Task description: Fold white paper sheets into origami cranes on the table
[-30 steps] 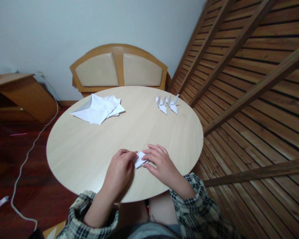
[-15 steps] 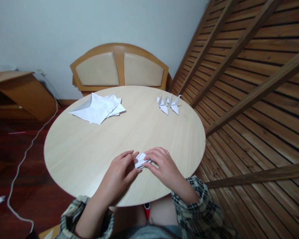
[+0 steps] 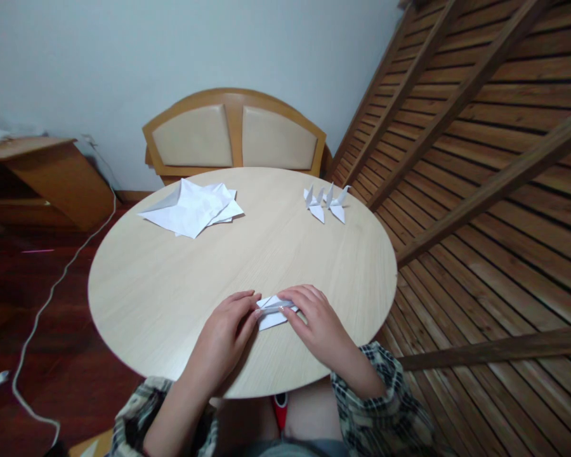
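A small folded piece of white paper (image 3: 272, 319) lies on the round table (image 3: 171, 298) near its front edge, with a raised flap along its middle. My left hand (image 3: 231, 324) pinches the left end of the paper between thumb and fingers. At the right end, my right hand (image 3: 311, 317) is closed on it, thumb on the near side and fingers over the far side. Parts of both paper ends are hidden under my fingers. Two white paper cranes (image 3: 337, 206) stand side by side at the table's back right.
A stack of white paper sheets (image 3: 190, 206) lies at the back left of the table. Behind it rises a wooden headboard (image 3: 238, 127) with cream panels. A slatted wooden screen (image 3: 480, 158) leans at the right. A white cable (image 3: 52, 292) runs over the floor.
The flap of the folded paper has lifted toward the middle, and a wider lower part of the paper now shows. Both thumbs have moved up with it. The view has shifted slightly.
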Demonstrator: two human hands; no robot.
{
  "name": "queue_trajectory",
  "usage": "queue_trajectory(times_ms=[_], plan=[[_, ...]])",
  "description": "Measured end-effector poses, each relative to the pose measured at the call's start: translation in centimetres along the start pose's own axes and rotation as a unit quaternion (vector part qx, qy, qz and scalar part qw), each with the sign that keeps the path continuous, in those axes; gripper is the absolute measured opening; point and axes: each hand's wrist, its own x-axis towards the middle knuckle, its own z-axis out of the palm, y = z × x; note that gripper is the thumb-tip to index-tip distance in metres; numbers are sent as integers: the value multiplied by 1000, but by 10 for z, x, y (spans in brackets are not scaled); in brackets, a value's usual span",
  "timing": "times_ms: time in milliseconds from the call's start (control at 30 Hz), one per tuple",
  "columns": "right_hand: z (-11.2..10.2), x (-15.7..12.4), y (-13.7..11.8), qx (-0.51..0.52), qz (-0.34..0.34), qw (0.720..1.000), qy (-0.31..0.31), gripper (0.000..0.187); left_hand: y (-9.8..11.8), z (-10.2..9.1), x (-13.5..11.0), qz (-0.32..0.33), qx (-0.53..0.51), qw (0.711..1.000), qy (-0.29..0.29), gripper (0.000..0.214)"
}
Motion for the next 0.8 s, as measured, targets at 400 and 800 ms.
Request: queue_trajectory(times_ms=[400, 800], plan=[[4, -2, 1, -28, -5, 999, 18, 25, 5, -2, -2, 28, -5, 1000, 3, 14], [5, -4, 2, -29, -52, 997, 41, 17, 10, 1, -4, 33, 18, 999, -17, 24]])
